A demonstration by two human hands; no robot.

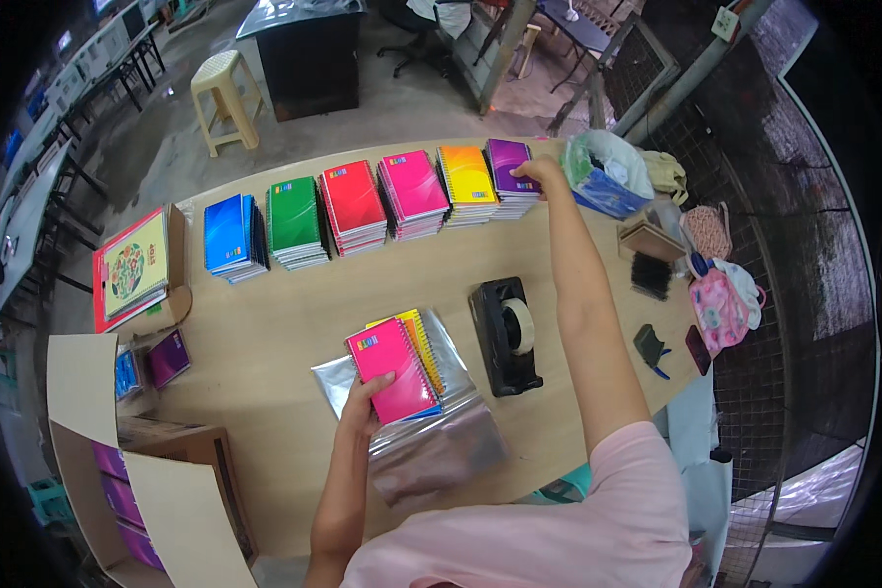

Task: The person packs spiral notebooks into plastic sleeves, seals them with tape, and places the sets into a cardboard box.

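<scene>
Pink spiral-bound notebook (394, 370): gripped in our left hand (365, 400), flat silver film (436, 453) beneath.
Stacked purple spiral-bound notebooks (506, 157): touched by our right hand (540, 174); whether gripping, we cannot tell.

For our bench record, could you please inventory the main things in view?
Wide work table: one, light brown, centre
Spiral notebook stacks: six, blue, green, red, pink, yellow, purple, far edge
Held spiral notebooks: three visible, pink, yellow, blue, centre
Shiny sheeting: count unclear, silver, beneath them
Tape dispenser: one, black, right of centre
Open cardboard box: at least one, tan, near left
Left hand: one, bare, holding notebooks
Right hand: one, bare, at purple stack
</scene>
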